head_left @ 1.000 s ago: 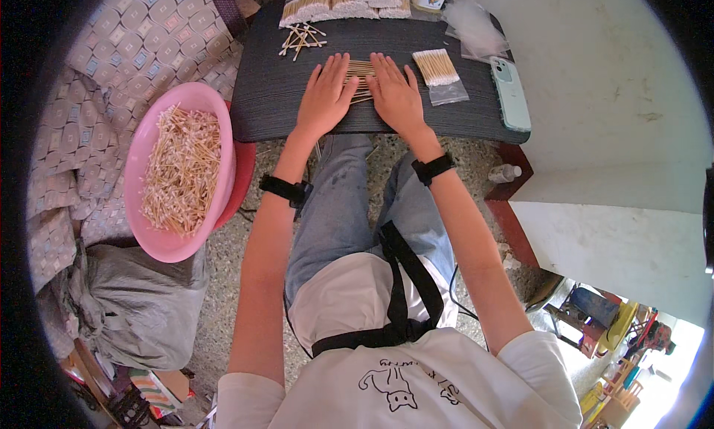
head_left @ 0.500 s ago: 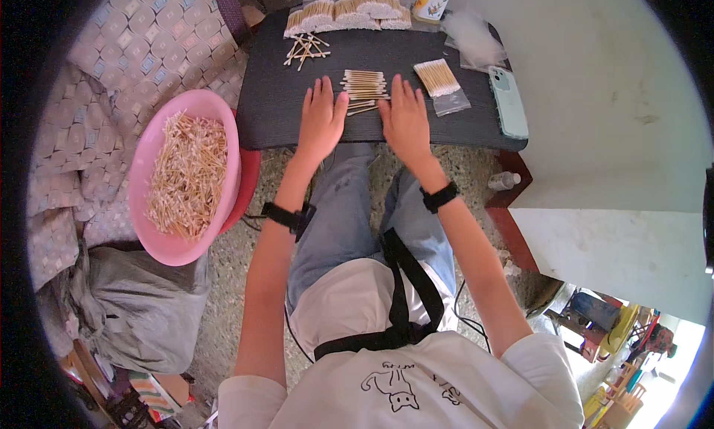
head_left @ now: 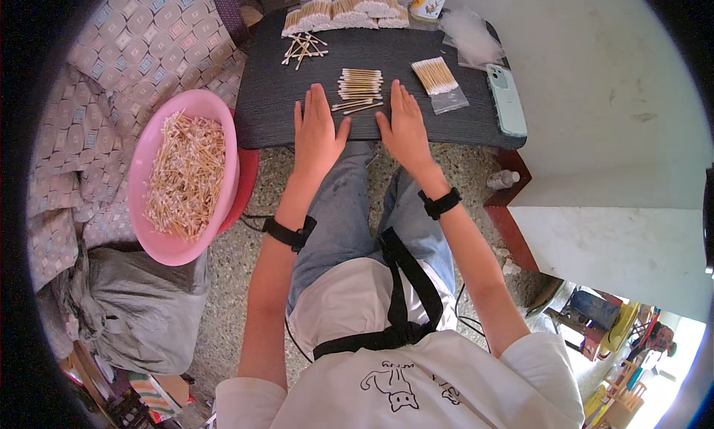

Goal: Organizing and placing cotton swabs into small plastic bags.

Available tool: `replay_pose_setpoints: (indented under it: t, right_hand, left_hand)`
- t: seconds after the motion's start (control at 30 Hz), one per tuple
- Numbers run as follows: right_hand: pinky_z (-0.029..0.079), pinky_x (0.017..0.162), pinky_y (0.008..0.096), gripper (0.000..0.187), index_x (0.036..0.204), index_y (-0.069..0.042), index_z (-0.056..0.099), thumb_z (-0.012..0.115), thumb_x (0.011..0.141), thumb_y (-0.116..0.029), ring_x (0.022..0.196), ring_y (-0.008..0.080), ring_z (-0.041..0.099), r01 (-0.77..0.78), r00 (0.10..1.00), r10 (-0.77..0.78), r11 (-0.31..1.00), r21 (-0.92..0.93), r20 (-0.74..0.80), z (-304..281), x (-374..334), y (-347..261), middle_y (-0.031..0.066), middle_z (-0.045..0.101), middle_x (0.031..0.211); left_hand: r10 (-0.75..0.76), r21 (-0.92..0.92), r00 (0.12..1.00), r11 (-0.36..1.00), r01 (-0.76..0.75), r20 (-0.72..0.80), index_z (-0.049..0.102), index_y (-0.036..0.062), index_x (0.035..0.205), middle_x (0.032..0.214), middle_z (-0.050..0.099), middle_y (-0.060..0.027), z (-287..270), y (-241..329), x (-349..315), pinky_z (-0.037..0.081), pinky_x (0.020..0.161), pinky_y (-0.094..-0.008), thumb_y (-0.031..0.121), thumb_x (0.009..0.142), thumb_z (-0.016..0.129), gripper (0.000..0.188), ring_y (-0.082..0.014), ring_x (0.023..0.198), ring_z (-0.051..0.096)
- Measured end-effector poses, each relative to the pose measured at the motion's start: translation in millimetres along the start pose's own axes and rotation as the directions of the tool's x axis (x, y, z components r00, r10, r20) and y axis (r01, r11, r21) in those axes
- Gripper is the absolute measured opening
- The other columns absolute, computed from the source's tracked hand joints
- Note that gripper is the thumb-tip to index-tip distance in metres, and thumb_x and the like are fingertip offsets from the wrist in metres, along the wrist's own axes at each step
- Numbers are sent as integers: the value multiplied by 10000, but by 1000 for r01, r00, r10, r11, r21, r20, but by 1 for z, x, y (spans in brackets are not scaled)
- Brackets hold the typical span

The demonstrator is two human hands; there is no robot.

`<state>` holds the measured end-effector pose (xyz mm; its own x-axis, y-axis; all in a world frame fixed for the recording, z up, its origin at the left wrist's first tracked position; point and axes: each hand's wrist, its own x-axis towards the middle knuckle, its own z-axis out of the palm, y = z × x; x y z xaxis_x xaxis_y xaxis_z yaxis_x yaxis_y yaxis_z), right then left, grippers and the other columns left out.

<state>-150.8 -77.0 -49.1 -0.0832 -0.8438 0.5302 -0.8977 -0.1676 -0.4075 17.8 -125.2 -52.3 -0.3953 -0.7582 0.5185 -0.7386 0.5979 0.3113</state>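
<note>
Several cotton swabs lie side by side in a row on the dark table, most of them lined up crosswise, the nearest few askew. My left hand is left of the row, fingers stretched out and holding nothing. To the right of it my right hand lies the same way, fingers straight and empty, thumb toward the nearest swab. Farther right is a small clear bag with a bundle of swabs at its upper part. A loose pile of crossed swabs sits at the far left.
Bundles of swabs are stacked along the back of the table, beside a printed cup. Clear bags and a pale phone lie at the right. A pink basin full of swabs stands to the left.
My hands have drawn back slightly toward me and apart from the row of swabs, which shows more fully between them. The other things stay put.
</note>
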Motion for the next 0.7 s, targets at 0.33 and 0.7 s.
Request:
replay_pose_setpoints:
  t: [0.33, 0.7]
  right_hand:
    - [316, 1024, 446, 575, 1294, 111, 345, 581, 821, -115, 1211, 386, 418, 60, 998, -60, 998, 33, -7, 3, 4, 7, 266, 445, 1287]
    - [238, 1074, 461, 655, 1375, 101, 206, 520, 815, -27, 1307, 428, 280, -72, 997, 64, 965, 250, 41, 9, 13, -4, 320, 287, 1385]
  left_hand:
    - [39, 32, 995, 999, -36, -90, 458, 49, 1273, 1212, 548, -192, -2, -11, 16, 328, 1026, -452, 337, 853, 611, 532, -309, 1108, 542]
    - [-166, -618, 982, 764, 186, 90, 187, 10, 1428, 1471, 221, -194, 6, 11, 20, 229, 1087, -364, 318, 939, 501, 658, -300, 1358, 236]
